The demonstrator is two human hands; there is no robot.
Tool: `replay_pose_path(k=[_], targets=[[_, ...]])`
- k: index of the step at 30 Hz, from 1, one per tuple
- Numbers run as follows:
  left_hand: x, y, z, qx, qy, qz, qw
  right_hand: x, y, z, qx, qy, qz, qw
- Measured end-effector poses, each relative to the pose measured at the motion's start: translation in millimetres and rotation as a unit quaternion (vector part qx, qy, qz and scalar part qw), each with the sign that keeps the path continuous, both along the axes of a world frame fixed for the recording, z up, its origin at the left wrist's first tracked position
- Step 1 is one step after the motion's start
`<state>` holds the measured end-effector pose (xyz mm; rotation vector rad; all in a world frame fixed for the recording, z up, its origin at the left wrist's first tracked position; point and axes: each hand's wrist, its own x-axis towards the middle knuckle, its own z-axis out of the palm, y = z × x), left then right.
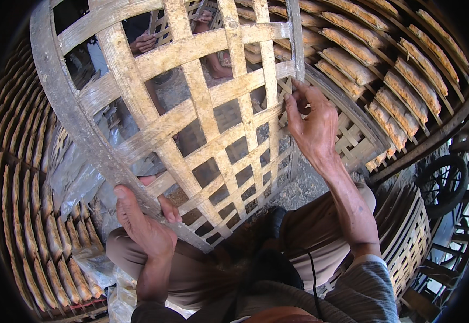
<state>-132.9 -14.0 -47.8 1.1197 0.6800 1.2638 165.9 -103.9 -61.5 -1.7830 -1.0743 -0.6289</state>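
Observation:
A large woven bamboo rack (196,102) with an open lattice and a greyish wooden frame stands tilted up in front of me. My left hand (151,226) grips its lower left frame bar; the thumb lies outside and fingertips show through the lattice. At the right edge, my right hand (315,118) has thumb and forefinger bent together against the frame and a slat end. Whether something small is pinched there cannot be made out. Pale brown crumbs or stains mark the slats.
Shelves of orange-brown slabs (401,97) rise at right and far left (51,242). Through the lattice, another person's hand (144,43) holds a similar rack. Crumpled plastic sheeting (78,167) lies left. More woven racks (407,237) lean by my right leg, near a black wheel (444,185).

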Motion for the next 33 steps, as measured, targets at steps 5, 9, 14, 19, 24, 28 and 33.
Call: replay_pose_path(k=[5, 9, 14, 19, 24, 28, 33], targets=[[-1.8, 3.0, -2.4, 0.007, 0.0, -0.005, 1.0, -4.3, -2.1, 1.2, -0.015, 0.04, -0.007, 0.999], [0.6, 3.0, -0.8, 0.004, 0.008, 0.014, 1.0, 5.8, -7.2, 1.2, -0.031, 0.089, 0.029, 0.995], [6.2, 6.2, 5.6, 0.002, 0.018, 0.054, 0.998, 27.5, -17.3, 10.6, 0.015, 0.085, 0.042, 0.995], [3.2, 7.7, 8.7, -0.007, 0.026, 0.047, 0.999, 31.1, -15.4, 8.8, 0.014, -0.06, 0.088, 0.994], [5.2, 14.9, 9.2, -0.015, 0.029, 0.06, 0.998, 36.0, -18.6, 11.3, 0.05, -0.025, 0.077, 0.995], [4.4, 15.5, 11.1, -0.02, 0.03, 0.067, 0.997, 36.1, -16.6, 8.9, 0.011, -0.162, 0.076, 0.984], [5.1, 8.2, 12.0, -0.013, 0.034, 0.047, 0.998, 23.0, -14.1, 5.2, -0.08, -0.271, -0.051, 0.958]])
